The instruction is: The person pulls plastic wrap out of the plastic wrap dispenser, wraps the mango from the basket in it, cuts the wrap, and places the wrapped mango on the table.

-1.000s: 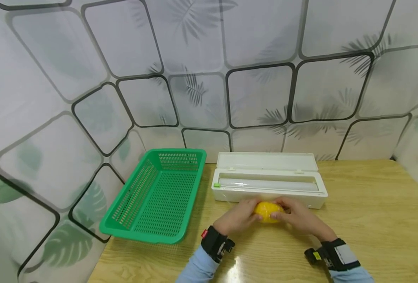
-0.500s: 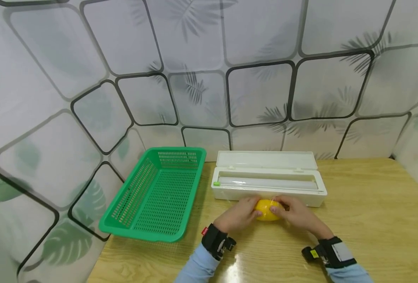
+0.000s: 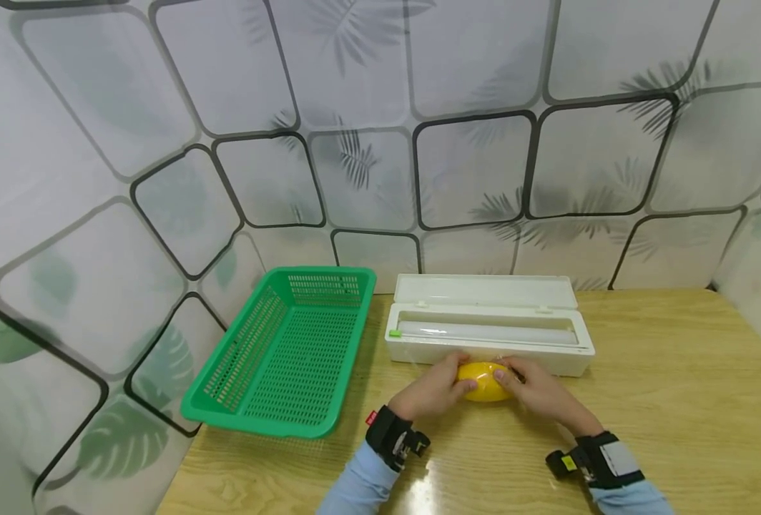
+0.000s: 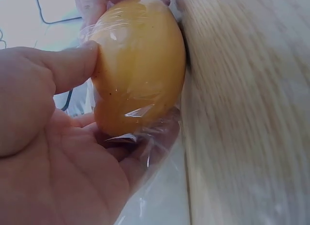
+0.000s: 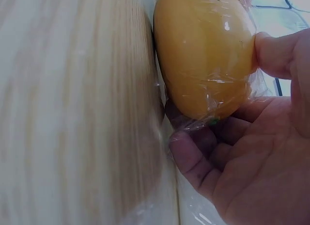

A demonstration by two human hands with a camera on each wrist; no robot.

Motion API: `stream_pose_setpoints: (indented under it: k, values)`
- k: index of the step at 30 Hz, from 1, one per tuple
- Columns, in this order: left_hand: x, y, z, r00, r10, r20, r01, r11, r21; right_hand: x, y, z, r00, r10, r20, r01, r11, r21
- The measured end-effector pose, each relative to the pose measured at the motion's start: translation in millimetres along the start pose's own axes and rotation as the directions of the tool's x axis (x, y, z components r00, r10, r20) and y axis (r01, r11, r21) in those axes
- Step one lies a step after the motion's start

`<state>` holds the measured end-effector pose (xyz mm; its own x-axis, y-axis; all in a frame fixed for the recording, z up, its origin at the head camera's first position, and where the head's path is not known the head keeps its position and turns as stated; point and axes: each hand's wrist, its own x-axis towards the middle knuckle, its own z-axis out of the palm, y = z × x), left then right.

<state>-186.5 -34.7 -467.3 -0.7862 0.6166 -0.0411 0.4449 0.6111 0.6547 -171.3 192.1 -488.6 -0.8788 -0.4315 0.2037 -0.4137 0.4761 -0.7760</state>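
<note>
A smooth yellow mango (image 3: pixel 483 382) with small dark specks is wrapped in clear cling film (image 4: pixel 140 111), which wrinkles round its ends. My left hand (image 3: pixel 436 390) holds its left end, thumb on the near side and curled fingers underneath. At the other end my right hand (image 3: pixel 541 390) grips it, thumb pressed on the skin and fingers bunched at the film, as the right wrist view shows. Behind both hands is a white cling film box (image 3: pixel 490 352), lid raised, with a roll of film (image 3: pixel 483 332) inside. The far fingers are partly hidden behind the mango.
A green plastic basket (image 3: pixel 338 400) with slotted walls stands to the left. The wooden table (image 3: pixel 676 386) extends to the right. A patterned cloth wall (image 3: pixel 470 172) rises close behind the box and the basket.
The mango has turned a little in my hands and shifted slightly left, showing a longer side. My right thumb has moved further onto it, and my right wrist has come slightly left.
</note>
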Motion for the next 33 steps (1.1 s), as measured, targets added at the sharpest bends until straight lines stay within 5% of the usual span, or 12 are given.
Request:
stream_pose_setpoints:
  k: [5, 10, 15, 19, 27, 33]
  values:
    - [0.4, -1.3, 0.9, 0.999, 0.033, -0.017, -0.033, 0.999, 0.005, 0, 2, 2, 1.0, 0.0, 0.001, 0.0, 1.0, -0.008]
    - [-3.5, 2.8, 2.1, 0.998, 0.047, -0.047, -0.039, 0.987, 0.158, -2, 6, 5, 1.0, -0.022, 0.014, 0.022, 1.0, 0.0]
    - [-10.4, 12.8, 2.1, 0.994, 0.048, -0.098, -0.003, 0.911, 0.412, -2, 6, 5, 0.999, -0.024, 0.035, 0.024, 1.0, 0.005]
    - [-14.8, 19.1, 0.0, 0.989, 0.091, -0.116, -0.016, 0.849, 0.529, -2, 6, 4, 0.999, 0.008, 0.042, -0.009, 1.0, 0.007]
    - [-13.8, 20.1, 0.6, 0.978, 0.185, -0.096, -0.092, 0.795, 0.6, 0, 6, 3, 0.997, 0.047, 0.062, -0.049, 0.998, 0.035]
    - [-8.0, 15.6, 4.7, 0.975, 0.188, -0.119, -0.087, 0.814, 0.574, -1, 5, 4, 0.992, 0.122, 0.022, -0.122, 0.992, 0.012]
